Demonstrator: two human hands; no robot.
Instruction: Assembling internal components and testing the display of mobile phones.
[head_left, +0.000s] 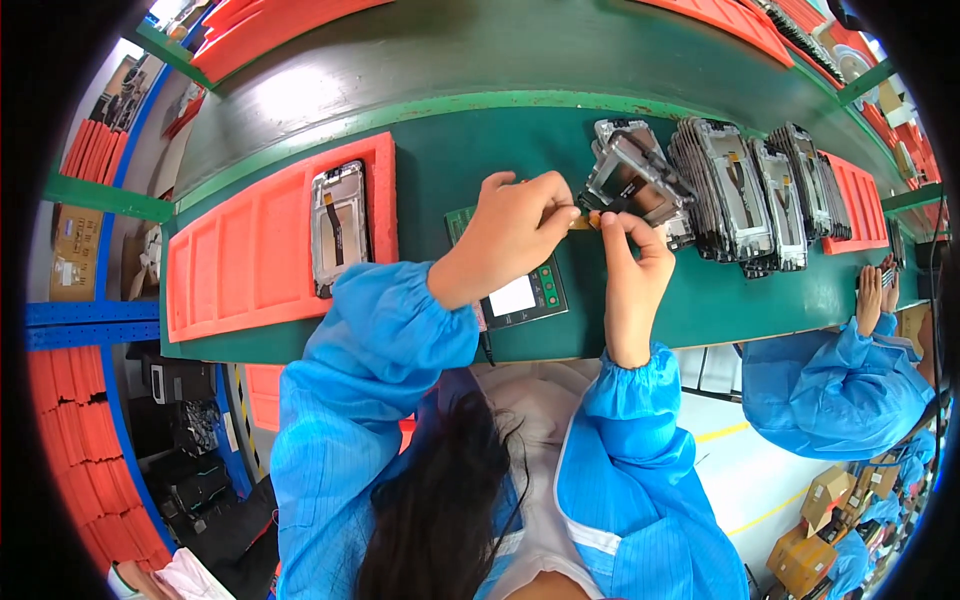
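Note:
My left hand is closed in a pinch, its fingertips at a short gold ribbon cable. Just to its right, my right hand pinches the cable's other side with thumb and forefinger. Tilted beyond the right fingertips is a phone screen frame with a dark, shiny panel; what supports it is partly hidden. Below my left hand lies a black tester with a lit white screen and green buttons. The left hand and sleeve cover part of it.
A red foam tray lies at left, one phone frame in its right end. Several stacked phone frames stand at right on the green table, before another red tray. A co-worker in blue works at far right.

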